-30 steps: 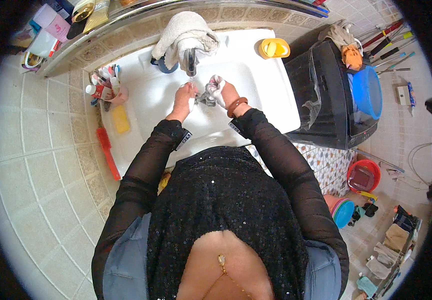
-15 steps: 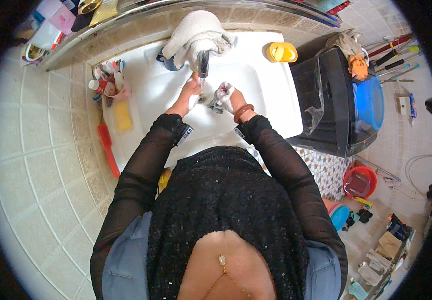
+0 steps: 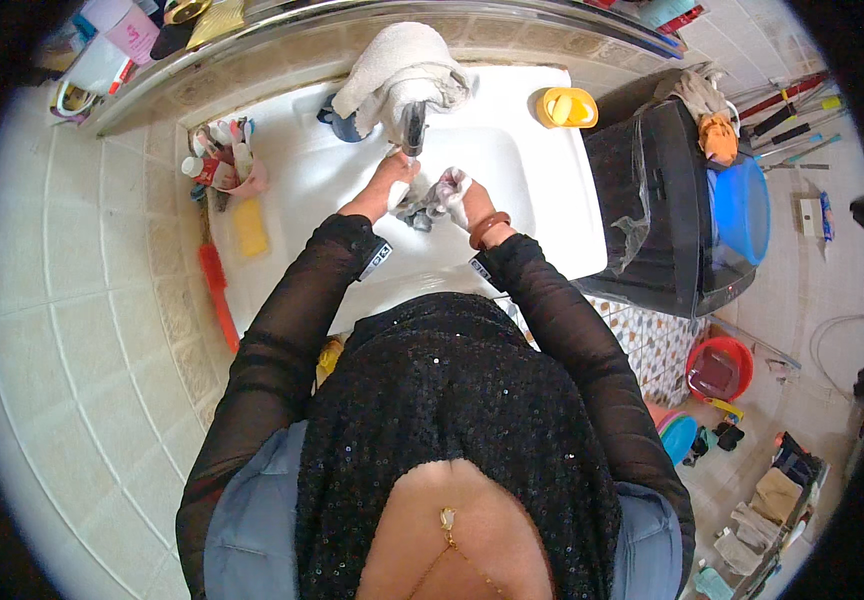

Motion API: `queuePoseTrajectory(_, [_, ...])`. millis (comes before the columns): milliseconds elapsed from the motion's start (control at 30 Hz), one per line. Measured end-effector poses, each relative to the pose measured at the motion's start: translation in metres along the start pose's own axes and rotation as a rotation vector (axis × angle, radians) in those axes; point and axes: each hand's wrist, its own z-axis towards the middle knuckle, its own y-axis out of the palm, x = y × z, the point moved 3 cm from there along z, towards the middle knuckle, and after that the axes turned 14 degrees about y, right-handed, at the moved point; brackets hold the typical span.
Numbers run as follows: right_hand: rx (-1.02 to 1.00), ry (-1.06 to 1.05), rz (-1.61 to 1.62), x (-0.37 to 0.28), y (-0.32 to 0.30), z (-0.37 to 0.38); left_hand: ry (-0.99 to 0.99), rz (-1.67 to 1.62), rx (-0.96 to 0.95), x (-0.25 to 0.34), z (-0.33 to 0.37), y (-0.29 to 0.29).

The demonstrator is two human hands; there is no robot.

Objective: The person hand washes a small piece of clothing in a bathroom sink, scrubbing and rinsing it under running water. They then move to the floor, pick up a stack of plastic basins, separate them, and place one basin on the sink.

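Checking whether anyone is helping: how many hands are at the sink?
2: the left hand by the faucet spout, and the right hand to its right, curled against grey cloth. No other hand is in view.

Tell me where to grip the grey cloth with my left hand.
Probably best by the loose left folds of the grey cloth, the left hand coming from the left: the right hand bunches its right end, while those folds stick out.
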Motion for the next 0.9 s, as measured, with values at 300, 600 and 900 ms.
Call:
queuePoseTrajectory(300, [-0.009, 0.077, 0.000, 0.010, 0.000, -0.003, 0.085, 0.618, 0.318, 0.006, 0.006, -0.008])
queuePoseTrajectory(600, [-0.031, 0.119, 0.003, 0.011, 0.000, -0.014, -0.285, 0.468, 0.534, 0.023, 0.008, -0.020])
queuePoseTrajectory(900, [-0.067, 0.130, 0.041, 0.018, 0.003, -0.011, -0.285, 0.521, 0.491, 0.027, 0.006, -0.009])
